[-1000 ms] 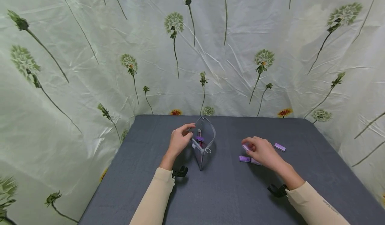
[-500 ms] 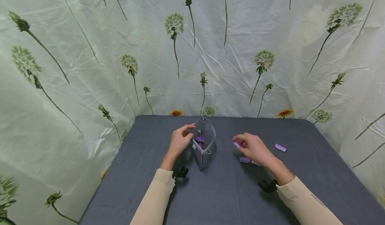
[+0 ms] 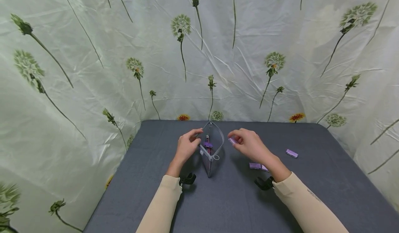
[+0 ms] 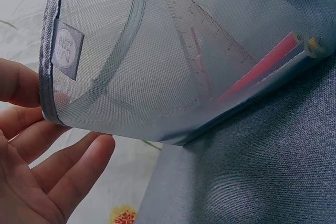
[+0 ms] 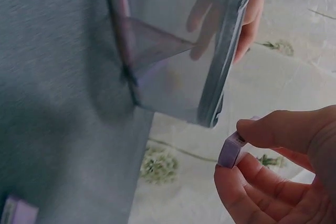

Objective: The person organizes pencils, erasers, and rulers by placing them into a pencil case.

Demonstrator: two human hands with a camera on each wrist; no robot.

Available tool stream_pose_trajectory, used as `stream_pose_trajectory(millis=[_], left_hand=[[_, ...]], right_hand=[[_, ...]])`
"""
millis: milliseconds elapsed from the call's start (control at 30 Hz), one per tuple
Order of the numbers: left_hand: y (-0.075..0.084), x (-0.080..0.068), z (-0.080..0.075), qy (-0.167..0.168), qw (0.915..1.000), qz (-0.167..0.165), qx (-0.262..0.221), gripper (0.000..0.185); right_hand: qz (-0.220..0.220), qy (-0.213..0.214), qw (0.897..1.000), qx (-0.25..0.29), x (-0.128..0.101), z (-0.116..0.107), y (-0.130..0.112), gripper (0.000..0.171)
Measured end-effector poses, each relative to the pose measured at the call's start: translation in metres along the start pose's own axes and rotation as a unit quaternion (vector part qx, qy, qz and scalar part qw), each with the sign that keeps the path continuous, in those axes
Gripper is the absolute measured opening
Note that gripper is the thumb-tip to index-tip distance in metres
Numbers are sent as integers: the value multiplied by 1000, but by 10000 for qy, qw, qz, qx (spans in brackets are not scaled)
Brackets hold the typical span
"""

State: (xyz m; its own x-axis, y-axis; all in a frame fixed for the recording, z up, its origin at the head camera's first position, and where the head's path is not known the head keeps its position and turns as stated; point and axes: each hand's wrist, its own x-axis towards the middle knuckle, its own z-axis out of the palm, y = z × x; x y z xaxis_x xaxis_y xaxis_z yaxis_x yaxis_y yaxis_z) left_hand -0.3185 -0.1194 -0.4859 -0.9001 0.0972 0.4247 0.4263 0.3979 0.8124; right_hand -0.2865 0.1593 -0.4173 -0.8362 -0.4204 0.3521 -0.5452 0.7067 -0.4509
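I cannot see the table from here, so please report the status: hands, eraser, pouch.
Left hand holds mesh pouch open by its rim. Right hand pinches purple eraser beside the opening, not inside yet. Nothing blocks the opening.

The head view looks forward and down from above the near edge of the table [image 3: 327, 177], taking in both sleeves, both hands and the flowered backdrop [image 3: 93, 53] at the far side. The left wrist view sits very close, low beside the left hand [image 4: 31, 166], facing right at the mesh pouch [image 4: 173, 61], which fills most of its frame. The right wrist view is also close, behind the right hand [image 5: 283, 171], facing left across the table toward the same pouch [image 5: 173, 51]. All three views share the pouch [image 3: 212, 146]; the left hand's fingers [image 5: 252, 19] also show through it in the right wrist view.
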Motion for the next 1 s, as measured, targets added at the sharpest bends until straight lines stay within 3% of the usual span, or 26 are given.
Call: stream_pose_trajectory(millis=[167,600,1000], left_hand=[[-1,0,3,22,10000,-24,-8,33],[3,2,3,36,9999,-111,-2,34],[1,1,1,-29,9998,-187,-51,32]], right_hand=[[-14,-125,9999,48,13,1,-12,33],[25,-531,9984,202,43,9,-30,21],[-2,-1118,9937,-97,61,29,-38,27]])
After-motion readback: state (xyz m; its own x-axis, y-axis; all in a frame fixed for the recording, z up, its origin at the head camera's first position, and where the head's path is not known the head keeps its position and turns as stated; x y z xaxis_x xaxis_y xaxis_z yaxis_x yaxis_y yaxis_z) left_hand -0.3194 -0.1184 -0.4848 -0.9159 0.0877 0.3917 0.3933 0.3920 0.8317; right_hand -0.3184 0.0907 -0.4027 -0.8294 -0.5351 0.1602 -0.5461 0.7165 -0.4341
